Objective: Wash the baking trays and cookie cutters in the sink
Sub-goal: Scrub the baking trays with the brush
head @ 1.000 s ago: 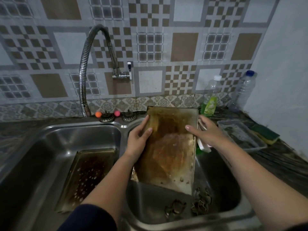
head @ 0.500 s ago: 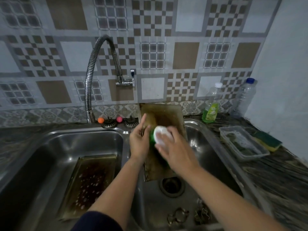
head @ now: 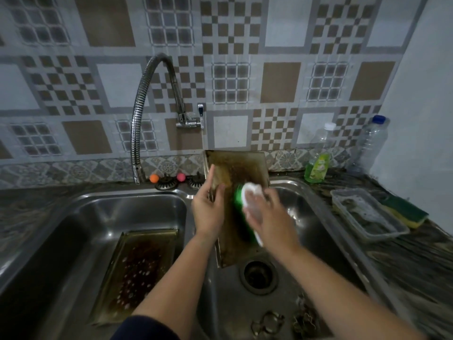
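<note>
At the near edge of the right basin (head: pixel 306 241), two metal cookie cutters (head: pixel 268 322) lie on the steel floor, just short of the drain (head: pixel 258 276); their shapes are too dim to make out. In the left basin (head: pixel 81 231) a second baking tray (head: pixel 137 273) lies flat, its bottom dark and spotted with pale droplets or suds. Beyond the drain, a stained baking tray (head: pixel 235 173) stands tilted on end in the right basin. The left hand (head: pixel 208 209) steadies its left edge, fingers extended, thumb across the face. The right hand (head: pixel 267 217) is curled round a white-and-green scrubbing brush (head: pixel 245 195) pressed against the tray. On the counter to the right sit a clear plastic container (head: pixel 367 214) and a green-and-yellow sponge (head: pixel 407 212). Further back stand a bottle of green dish soap (head: pixel 317 165), a clear water bottle (head: pixel 370 143) and the coiled faucet (head: pixel 147 99).
</note>
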Tool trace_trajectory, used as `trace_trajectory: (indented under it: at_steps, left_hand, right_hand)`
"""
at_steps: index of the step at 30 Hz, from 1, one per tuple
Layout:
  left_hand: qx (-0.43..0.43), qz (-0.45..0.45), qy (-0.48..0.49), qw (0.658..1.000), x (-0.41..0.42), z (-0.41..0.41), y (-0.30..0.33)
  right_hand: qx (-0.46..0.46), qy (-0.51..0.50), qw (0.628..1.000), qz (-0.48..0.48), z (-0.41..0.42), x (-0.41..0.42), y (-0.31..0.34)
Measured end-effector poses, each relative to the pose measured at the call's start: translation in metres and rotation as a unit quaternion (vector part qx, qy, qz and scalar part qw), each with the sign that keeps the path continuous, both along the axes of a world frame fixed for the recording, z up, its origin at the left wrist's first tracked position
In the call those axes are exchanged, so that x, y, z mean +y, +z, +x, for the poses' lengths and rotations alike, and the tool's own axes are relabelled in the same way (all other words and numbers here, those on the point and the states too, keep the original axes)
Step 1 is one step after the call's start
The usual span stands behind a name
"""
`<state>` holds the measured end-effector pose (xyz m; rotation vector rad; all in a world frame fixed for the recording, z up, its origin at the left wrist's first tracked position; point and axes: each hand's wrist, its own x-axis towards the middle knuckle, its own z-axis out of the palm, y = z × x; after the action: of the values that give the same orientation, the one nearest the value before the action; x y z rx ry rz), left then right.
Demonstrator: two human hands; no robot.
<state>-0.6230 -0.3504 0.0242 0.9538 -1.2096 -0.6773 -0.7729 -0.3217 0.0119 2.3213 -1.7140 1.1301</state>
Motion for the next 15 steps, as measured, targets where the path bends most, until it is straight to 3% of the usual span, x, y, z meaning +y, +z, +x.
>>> trace_trajectory:
  at_steps: [5, 12, 15]
  left_hand:
    - [-0.019, -0.009, -0.024, 1.000, 0.005, -0.028, 0.007]
    - [0.020, 0.013, 0.041, 0.999, -0.012, -0.032, 0.011]
    - [-0.035, -0.006, 0.005, 0.999, -0.006, -0.052, 0.005]
  right_hand:
    - [-0.050, -0.050, 0.997, 0.023, -0.040, -0.073, 0.070]
    - [-0.002, -0.028, 0.998, 0.050, -0.058, 0.010, -0.044]
    - [-0.041, -0.047, 0.997, 0.051, -0.076, -0.019, -0.026]
